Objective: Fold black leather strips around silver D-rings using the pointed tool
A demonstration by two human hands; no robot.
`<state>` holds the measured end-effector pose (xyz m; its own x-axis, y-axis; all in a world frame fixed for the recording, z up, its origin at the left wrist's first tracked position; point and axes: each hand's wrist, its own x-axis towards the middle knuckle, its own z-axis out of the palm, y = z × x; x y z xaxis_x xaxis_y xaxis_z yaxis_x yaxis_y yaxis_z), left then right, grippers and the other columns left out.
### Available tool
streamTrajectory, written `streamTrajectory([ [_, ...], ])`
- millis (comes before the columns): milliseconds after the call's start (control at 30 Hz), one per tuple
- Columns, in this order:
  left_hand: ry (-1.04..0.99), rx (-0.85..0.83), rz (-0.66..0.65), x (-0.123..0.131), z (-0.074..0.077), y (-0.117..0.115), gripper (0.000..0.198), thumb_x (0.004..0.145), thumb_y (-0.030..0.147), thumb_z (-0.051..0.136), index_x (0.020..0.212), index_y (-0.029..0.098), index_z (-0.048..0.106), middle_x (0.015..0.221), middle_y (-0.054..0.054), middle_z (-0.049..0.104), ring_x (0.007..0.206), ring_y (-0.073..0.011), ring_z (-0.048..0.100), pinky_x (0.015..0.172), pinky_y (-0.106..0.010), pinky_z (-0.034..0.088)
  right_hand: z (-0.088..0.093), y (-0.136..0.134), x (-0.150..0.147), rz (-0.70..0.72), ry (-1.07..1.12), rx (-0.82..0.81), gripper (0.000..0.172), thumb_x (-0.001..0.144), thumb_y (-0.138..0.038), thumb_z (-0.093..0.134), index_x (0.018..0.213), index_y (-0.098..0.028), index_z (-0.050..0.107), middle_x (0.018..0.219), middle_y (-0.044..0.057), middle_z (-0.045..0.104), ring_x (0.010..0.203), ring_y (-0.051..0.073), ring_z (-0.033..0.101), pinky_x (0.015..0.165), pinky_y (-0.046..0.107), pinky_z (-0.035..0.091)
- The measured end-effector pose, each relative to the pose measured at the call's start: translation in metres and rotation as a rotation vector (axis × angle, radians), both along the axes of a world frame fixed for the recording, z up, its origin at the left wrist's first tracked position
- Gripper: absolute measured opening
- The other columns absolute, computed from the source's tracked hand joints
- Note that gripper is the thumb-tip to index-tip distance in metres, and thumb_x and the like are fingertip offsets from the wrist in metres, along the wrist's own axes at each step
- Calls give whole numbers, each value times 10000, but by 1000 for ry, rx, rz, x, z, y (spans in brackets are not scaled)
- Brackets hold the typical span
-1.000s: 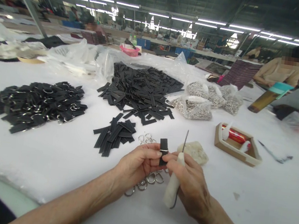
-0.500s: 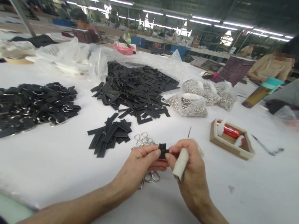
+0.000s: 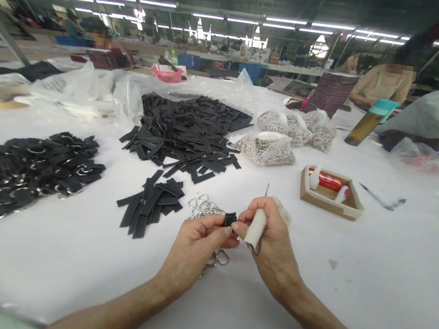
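My left hand (image 3: 194, 246) pinches a folded black strap piece (image 3: 230, 219) between thumb and fingers. My right hand (image 3: 270, 238) is closed round a thin metal tool (image 3: 256, 228) whose handle is wrapped in pale cloth; its narrow tip points away from me. The right thumb and fingertip also meet the strap's right side. Whether a ring sits in the fold is hidden by my fingers. Loose metal D-rings (image 3: 203, 204) lie just behind my left hand, and others (image 3: 222, 257) show beneath it. To the left is a small heap of flat black strips (image 3: 151, 201).
A big pile of black strips (image 3: 192, 127) lies behind. Straps fitted with rings (image 3: 24, 168) are heaped at left. Bags of metal rings (image 3: 267, 148), a cardboard tray (image 3: 331, 207) with a red tube, and a bottle (image 3: 369, 124) stand at right. Co-workers sit farther back.
The view has shifted slightly, so the table's things appear farther left. My fingers have closed the strap piece into a tighter fold; the wrapped tool stays in my right hand.
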<state>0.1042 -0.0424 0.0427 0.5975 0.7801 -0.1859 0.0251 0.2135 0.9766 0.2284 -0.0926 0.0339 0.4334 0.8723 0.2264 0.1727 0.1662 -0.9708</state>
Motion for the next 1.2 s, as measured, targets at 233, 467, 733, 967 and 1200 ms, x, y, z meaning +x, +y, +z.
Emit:
streamTrajectory([
  [233,26,16,-24,-1,-1,1,117,777,218,571,819,144,653,758,-41,680,722,-157,643,702,-223,471,4,-1,3,11,-69,19,205,711,-115,592,834,-215,465,803,-22,580,687,106,551,588,218,466],
  [467,148,190,-63,-1,1,3,160,794,233,530,688,151,616,554,28,503,516,-84,478,496,-179,383,11,-4,6,6,-170,-62,187,713,-104,594,784,-209,457,768,-32,556,665,102,522,574,216,429],
  [733,68,33,-151,-1,-1,6,164,772,264,554,857,148,633,606,10,550,473,-105,523,383,-187,400,12,-4,5,31,-147,-55,195,715,-93,582,780,-211,441,770,-37,559,660,100,523,593,222,433],
  [967,-79,-151,-96,1,-5,4,135,764,215,580,824,105,631,753,-61,663,645,-138,628,568,-219,524,9,-3,2,-38,-263,-49,188,687,-87,598,751,-204,465,724,-41,561,627,97,530,547,203,419],
  [1200,-66,-153,-2,2,-4,4,125,717,222,632,735,98,630,657,-51,654,652,-174,648,579,-250,537,9,-2,1,-36,-233,-39,206,679,-99,606,748,-210,447,723,-44,563,641,105,543,598,226,446],
])
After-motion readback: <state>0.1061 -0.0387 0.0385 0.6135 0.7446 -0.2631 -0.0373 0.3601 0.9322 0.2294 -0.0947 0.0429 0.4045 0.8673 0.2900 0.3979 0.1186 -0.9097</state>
